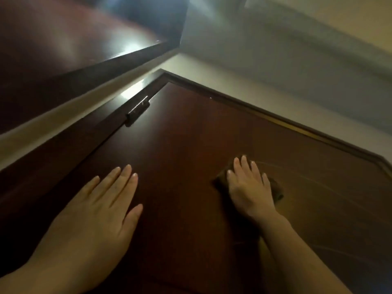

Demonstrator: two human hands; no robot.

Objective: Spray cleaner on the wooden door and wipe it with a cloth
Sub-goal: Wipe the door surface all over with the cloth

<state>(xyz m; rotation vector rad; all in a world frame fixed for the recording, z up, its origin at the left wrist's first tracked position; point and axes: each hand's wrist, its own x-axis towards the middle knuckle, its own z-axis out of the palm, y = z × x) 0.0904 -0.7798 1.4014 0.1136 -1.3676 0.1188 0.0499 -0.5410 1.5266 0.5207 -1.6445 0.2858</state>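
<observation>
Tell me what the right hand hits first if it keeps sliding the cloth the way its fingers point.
Bare wood, then probably the door frame. The right hand lies flat on the cloth against the wooden door, fingers pointing up toward the top edge. Nothing shows between; depth is unclear.

The dark reddish-brown wooden door (191,145) offers a broad bare stretch between the flat, spread left hand (99,209) and the right hand (250,187), which lies palm-down on a dark brown folded cloth (277,190), and more bare panel runs up from both hands toward the top corner. At the upper left edge a dark metal hinge (137,111) stands out from the surface, and the raised dark wooden door frame (297,126) bounds the panel along the top and the hinge side. To the right of the cloth the panel lies open out to the frame, crossed only by faint curved streaks.
</observation>
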